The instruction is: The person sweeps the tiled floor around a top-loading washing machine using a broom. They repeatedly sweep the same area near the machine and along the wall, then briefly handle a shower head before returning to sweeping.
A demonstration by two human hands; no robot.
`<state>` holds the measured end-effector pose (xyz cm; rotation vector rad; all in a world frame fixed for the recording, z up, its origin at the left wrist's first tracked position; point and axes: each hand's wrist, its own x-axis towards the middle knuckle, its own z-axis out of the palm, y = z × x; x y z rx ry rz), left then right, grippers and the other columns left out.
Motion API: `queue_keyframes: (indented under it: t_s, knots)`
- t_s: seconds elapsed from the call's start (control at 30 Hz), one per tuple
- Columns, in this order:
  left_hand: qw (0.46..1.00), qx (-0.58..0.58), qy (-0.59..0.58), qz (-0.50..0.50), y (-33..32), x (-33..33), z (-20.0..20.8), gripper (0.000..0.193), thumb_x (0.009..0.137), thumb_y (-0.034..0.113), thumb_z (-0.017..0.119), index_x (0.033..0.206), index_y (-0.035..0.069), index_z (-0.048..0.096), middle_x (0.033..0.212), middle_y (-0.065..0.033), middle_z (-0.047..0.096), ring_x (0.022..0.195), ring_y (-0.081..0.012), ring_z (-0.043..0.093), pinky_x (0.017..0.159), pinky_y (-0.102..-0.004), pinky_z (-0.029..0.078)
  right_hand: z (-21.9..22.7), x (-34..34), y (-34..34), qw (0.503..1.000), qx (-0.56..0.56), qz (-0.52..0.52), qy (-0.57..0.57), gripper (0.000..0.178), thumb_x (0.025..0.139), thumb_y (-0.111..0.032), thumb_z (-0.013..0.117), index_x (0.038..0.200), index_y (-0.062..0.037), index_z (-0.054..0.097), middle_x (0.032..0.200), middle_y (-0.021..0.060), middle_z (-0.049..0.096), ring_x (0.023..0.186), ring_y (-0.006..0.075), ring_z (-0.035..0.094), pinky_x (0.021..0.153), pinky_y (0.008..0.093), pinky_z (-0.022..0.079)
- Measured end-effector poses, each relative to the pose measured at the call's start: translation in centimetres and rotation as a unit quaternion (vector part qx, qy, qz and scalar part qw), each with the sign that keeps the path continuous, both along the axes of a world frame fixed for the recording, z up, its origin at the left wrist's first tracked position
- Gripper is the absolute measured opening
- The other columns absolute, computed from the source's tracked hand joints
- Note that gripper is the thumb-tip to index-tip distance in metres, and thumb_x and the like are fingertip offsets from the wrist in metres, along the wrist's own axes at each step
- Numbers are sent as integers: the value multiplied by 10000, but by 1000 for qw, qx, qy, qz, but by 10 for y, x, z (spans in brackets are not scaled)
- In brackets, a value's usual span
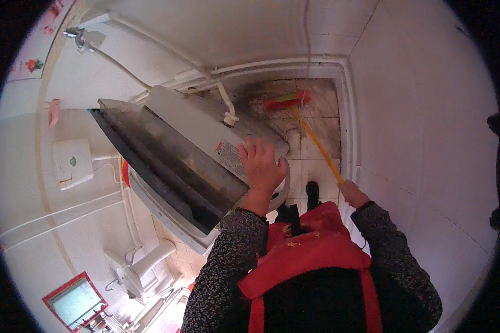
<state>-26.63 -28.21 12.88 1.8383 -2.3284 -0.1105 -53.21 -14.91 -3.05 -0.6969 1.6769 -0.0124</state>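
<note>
My left hand [261, 169] lies with spread fingers on the grey back panel of a washing machine [197, 125], beside its printed label. The machine stands at an angle, its dark lid [161, 161] toward the left. In my right hand [354, 194] is the end of a yellow handle, fingers wrapped around it. That handle belongs to a long-handled floor brush [320, 149] with a red and green head. The head rests on dirty tiles in the far corner, behind the machine; its bristles are hard to make out.
White pipes [347, 111] run along the base of the walls. A bent white pipe [226, 100] meets the machine's back. A thin hose leads from a wall tap [78, 38]. At lower left are a washbasin [130, 280] and a red-framed mirror [75, 301]. My shoe [313, 188] is on the tiles.
</note>
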Motion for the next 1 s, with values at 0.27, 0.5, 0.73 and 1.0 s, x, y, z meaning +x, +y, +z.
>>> queue_keyframes:
  t_s: [0.27, 0.5, 0.73, 1.0]
  knots:
    - [1000, -6, 26, -6, -2, 3, -5, 417, 578, 270, 617, 923, 43, 553, 1050, -171, 461, 1126, -372, 321, 947, -544, 192, -67, 55, -66, 893, -333, 290, -83, 206, 832, -227, 495, 794, -26, 517, 592, 30, 466, 469, 158, 465, 402, 307, 402]
    - [999, -14, 51, -9, -2, -2, -2, 383, 591, 221, 614, 915, 30, 538, 1063, -180, 452, 1114, -381, 327, 946, -540, 193, -55, 112, -106, 966, -56, -27, -250, 232, 818, -289, 481, 896, -72, 461, 578, 35, 440, 384, 117, 385, 326, 248, 300]
    - [999, -8, 39, 0, -3, 0, 1, 371, 601, 222, 605, 911, 31, 535, 1051, -177, 456, 1120, -375, 321, 950, -532, 189, -30, 49, -40, 992, -84, 1, -99, 257, 797, -206, 459, 1012, -67, 446, 589, 62, 441, 400, 150, 417, 309, 289, 319]
    - [999, 5, 45, 2, -2, 2, -5, 371, 611, 235, 596, 912, 27, 536, 1070, -187, 460, 1132, -374, 320, 966, -529, 168, -55, 2, -20, 951, -200, 231, -39, 185, 765, -131, 429, 746, 7, 551, 594, 137, 523, 462, 225, 504, 439, 374, 413]
